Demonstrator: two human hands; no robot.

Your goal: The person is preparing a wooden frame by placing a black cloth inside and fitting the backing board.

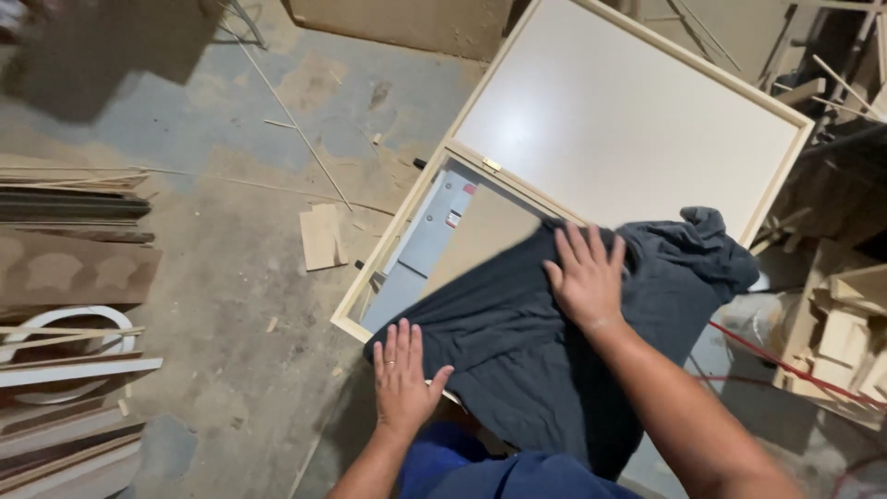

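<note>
A shallow pale wooden box [388, 263] lies open on a dusty floor, its white-panelled lid [628, 115] swung back on a small brass hinge. A dark grey cloth [517, 342] is spread over the near half of the box. My left hand [403, 374] lies flat, fingers apart, on the cloth's near left edge. Flat on the cloth near the box's middle rests my right hand [584, 277], its fingers spread. Inside the box a brown sheet [476, 240] and a grey flat pack [430, 236] show where the cloth stops.
Wood offcuts [321, 236] and thin strips lie on the concrete floor left of the box. Boards and a white ring [69, 323] are stacked at the far left. Timber pieces and a red cord [785, 365] crowd the right side.
</note>
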